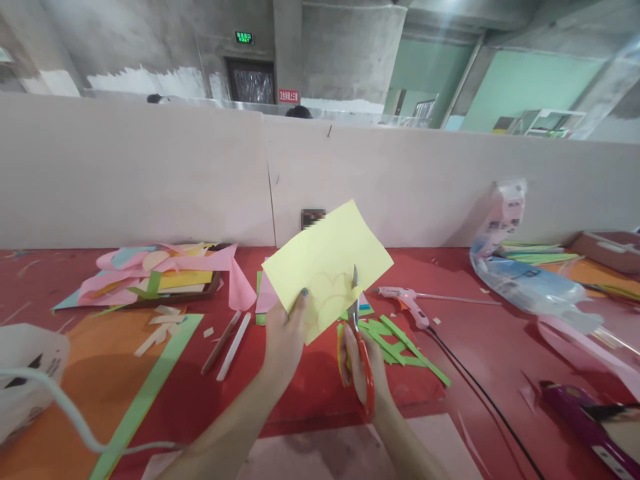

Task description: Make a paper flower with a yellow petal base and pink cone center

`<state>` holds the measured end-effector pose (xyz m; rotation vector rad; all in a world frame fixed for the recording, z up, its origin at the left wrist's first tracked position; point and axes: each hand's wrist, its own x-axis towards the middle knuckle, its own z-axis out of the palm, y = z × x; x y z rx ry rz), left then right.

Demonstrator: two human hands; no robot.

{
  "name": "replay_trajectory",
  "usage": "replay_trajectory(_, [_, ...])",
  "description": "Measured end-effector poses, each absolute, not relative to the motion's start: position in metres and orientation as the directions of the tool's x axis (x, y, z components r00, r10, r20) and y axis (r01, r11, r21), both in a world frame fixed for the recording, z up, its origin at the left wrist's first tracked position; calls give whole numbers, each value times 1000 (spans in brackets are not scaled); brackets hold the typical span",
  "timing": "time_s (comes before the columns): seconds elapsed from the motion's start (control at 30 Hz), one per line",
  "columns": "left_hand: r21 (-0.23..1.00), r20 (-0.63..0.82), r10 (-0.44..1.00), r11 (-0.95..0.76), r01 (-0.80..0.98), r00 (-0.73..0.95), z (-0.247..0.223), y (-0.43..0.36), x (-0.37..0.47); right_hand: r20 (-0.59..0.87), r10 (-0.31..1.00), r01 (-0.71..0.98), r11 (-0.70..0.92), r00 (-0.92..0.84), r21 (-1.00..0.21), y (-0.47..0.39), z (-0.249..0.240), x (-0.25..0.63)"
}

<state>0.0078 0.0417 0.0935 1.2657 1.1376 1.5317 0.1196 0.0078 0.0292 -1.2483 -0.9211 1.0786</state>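
Observation:
A yellow sheet of paper (325, 260) with faint curved pencil lines is held up over the red table. My left hand (287, 327) pinches its lower left edge, thumb on the near face. In my right hand (367, 363) are red-handled scissors (369, 387), their blades pointing up at the sheet's lower right edge. One blade shows in front of the paper. Green paper strips (400, 343) lie on the table just right of my right hand.
A pink glue gun (410, 303) with a black cord rests right of centre. Coloured paper scraps (165, 270) are heaped at the left, near two sticks (234, 347). Plastic packaging (535, 287) and a purple tool (580, 420) lie right. A white partition (200, 180) stands behind.

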Motion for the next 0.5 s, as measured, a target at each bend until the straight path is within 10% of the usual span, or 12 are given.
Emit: replay_trajectory(0.5, [958, 272, 931, -238, 160, -243, 101, 57, -11, 42, 976, -28, 49, 215, -998, 6, 29, 117])
